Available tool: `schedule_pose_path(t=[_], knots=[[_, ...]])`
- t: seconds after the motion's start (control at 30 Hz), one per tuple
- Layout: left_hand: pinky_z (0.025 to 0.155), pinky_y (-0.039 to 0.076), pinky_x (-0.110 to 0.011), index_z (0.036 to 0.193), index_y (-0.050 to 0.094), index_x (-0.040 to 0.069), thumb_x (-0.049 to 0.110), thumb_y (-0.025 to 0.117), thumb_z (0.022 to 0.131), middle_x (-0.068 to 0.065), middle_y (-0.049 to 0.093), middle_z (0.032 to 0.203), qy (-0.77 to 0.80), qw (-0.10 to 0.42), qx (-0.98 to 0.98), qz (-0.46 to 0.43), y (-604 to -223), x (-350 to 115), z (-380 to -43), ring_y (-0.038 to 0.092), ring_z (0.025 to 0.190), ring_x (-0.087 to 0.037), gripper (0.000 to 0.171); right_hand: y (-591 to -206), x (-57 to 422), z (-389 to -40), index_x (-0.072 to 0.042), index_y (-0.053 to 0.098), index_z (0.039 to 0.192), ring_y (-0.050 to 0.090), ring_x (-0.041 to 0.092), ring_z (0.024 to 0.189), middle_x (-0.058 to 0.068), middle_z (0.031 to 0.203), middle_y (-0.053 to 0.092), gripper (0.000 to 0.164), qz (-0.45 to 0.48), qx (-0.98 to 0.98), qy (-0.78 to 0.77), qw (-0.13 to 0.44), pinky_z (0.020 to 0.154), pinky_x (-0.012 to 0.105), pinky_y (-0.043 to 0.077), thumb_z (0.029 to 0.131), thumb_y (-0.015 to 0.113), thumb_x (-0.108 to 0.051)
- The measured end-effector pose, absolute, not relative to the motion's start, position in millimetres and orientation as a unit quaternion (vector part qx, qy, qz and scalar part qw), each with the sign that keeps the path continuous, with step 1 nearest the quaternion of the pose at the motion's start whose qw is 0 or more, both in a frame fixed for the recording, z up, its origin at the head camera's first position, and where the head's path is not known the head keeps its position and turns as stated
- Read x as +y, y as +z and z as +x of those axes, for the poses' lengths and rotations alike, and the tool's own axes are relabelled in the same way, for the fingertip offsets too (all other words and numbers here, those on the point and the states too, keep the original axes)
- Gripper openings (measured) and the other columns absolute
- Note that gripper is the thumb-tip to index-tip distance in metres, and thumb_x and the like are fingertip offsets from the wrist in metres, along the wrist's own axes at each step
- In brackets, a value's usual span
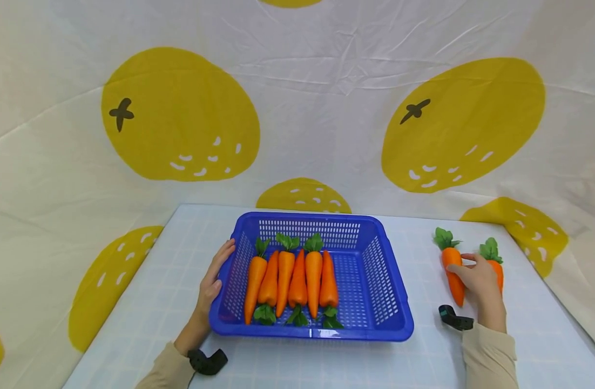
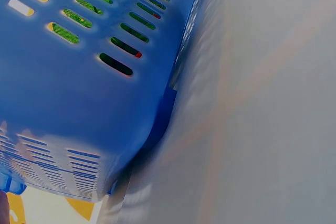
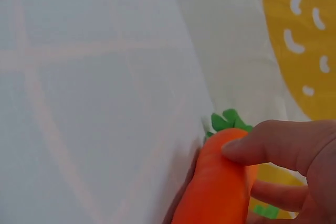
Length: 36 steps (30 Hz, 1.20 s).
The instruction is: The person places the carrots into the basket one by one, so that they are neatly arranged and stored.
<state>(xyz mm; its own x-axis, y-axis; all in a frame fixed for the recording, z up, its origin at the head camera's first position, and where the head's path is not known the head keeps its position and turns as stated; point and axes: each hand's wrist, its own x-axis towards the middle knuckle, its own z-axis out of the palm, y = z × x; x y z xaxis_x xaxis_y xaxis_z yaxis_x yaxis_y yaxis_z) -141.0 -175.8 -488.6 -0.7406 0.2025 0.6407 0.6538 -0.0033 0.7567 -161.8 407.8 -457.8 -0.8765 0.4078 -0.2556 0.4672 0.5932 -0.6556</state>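
Note:
On the right of the table my right hand (image 1: 479, 275) pinches an orange toy carrot (image 1: 454, 267) with green leaves, thumb on one side and fingers on the other. The right wrist view shows the thumb laid over the thick end of that carrot (image 3: 215, 182), close to its leaves. Another carrot (image 1: 499, 273) lies just right of this hand, partly covered by it. My left hand (image 1: 209, 283) rests along the left side of a blue plastic basket (image 1: 401, 324), fingers extended at the rim. Several carrots (image 1: 285, 275) lie side by side in the basket, leaves alternating far and near.
A pale checked cloth covers the table (image 1: 424, 362). Behind and around it hangs a white curtain (image 1: 322, 124) printed with large yellow fruit. The basket's slotted wall (image 2: 68, 93) fills much of the left wrist view. Both wrists wear black camera mounts (image 1: 207, 362).

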Motion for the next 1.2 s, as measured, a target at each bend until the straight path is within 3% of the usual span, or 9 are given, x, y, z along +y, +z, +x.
schedule_pose_path(t=[0.17,0.47,0.67,1.03,1.2], knots=[[0.114,0.024,-0.025,0.146,0.035,-0.011,0.018,0.031,0.095,-0.024,0.025,0.158,-0.636,0.178,-0.682,-0.314,-489.0,-176.1,-141.3,0.022,0.148,-0.026,0.059,-455.5,408.5,-161.3,0.008,0.023,0.15,0.044,0.049,0.115,0.04,0.136,0.037,0.082,0.244,0.881,-0.402,0.053,0.093,0.055,0.047,0.094,0.061,-0.037],[0.112,0.027,-0.025,0.146,0.035,-0.011,0.016,0.032,0.094,-0.023,0.025,0.159,-0.642,0.176,-0.677,-0.313,-489.2,-176.6,-141.5,0.023,0.147,-0.026,0.059,-447.9,404.2,-161.1,0.003,0.018,0.155,0.051,0.042,0.107,0.038,0.137,0.036,0.086,0.231,0.867,-0.437,0.057,0.081,0.04,0.054,0.094,0.062,-0.039],[0.113,0.026,-0.025,0.147,0.035,-0.011,0.017,0.032,0.095,-0.023,0.024,0.159,-0.643,0.172,-0.679,-0.31,-488.9,-176.4,-141.0,0.022,0.148,-0.026,0.059,-439.5,397.8,-162.1,0.003,0.017,0.155,0.058,0.036,0.098,0.037,0.134,0.041,0.083,0.223,0.86,-0.457,0.042,0.076,0.036,0.057,0.096,0.06,-0.036],[0.113,0.023,-0.025,0.147,0.036,-0.009,0.021,0.032,0.096,-0.022,0.025,0.159,-0.634,0.177,-0.688,-0.305,-489.3,-176.2,-138.7,0.022,0.148,-0.026,0.06,-422.2,383.4,-160.4,0.001,0.016,0.156,0.057,0.034,0.105,0.035,0.141,0.04,0.082,0.195,0.851,-0.488,0.011,0.072,0.028,0.056,0.097,0.058,-0.039],[0.113,0.024,-0.025,0.147,0.035,-0.011,0.019,0.031,0.096,-0.023,0.025,0.158,-0.637,0.183,-0.68,-0.313,-490.3,-176.5,-139.6,0.022,0.148,-0.026,0.059,-411.8,374.1,-159.5,0.001,0.017,0.156,0.058,0.022,0.096,0.032,0.141,0.041,0.081,0.175,0.844,-0.507,-0.008,0.072,0.027,0.056,0.098,0.056,-0.041]])
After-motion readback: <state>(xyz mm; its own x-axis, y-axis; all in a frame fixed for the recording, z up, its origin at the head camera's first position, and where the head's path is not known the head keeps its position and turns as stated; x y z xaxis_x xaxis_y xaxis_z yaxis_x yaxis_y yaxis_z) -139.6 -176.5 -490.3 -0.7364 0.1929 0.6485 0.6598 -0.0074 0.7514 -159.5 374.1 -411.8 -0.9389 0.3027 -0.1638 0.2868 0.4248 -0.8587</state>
